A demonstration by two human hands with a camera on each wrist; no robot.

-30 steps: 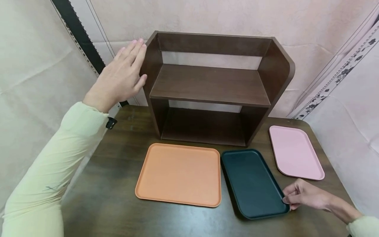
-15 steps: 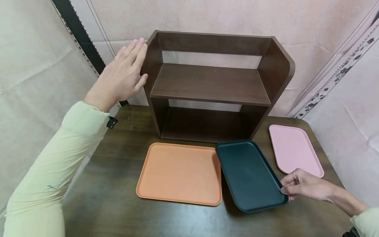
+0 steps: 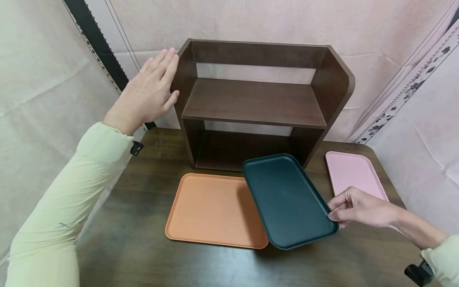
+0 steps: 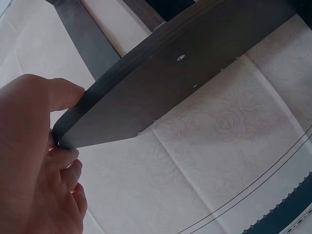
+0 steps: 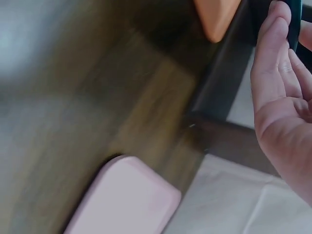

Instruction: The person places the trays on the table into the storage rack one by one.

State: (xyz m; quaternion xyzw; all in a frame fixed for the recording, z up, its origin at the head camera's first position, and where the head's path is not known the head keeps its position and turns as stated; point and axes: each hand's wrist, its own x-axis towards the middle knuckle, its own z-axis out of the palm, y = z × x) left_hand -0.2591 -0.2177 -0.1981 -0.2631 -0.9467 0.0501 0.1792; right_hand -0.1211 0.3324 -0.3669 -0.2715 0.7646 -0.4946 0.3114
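At the left side panel of a dark brown two-tier shelf (image 3: 251,101), my left hand (image 3: 145,89) rests with its fingers extended. Up close in the left wrist view, the thumb (image 4: 66,92) touches the edge of that panel (image 4: 126,102). My right hand (image 3: 362,209) pinches the near right corner of a dark green tray (image 3: 290,199), with the thumb on top. The green tray is raised and tilted, overlapping the right part of an orange tray (image 3: 211,211) and casting a shadow on it. In the right wrist view only a sliver of the green tray (image 5: 294,24) shows.
A pink tray (image 3: 353,171) lies at the table's right edge, partly hidden by my right hand. Below the shelf, the brown wooden table (image 3: 143,239) extends forward. Pale cloth walls (image 3: 412,167) close in behind and on both sides.
My right hand has lifted the green tray off the table and carried it left and toward the shelf, over the orange tray's edge. The left hand has stayed at the shelf's side.
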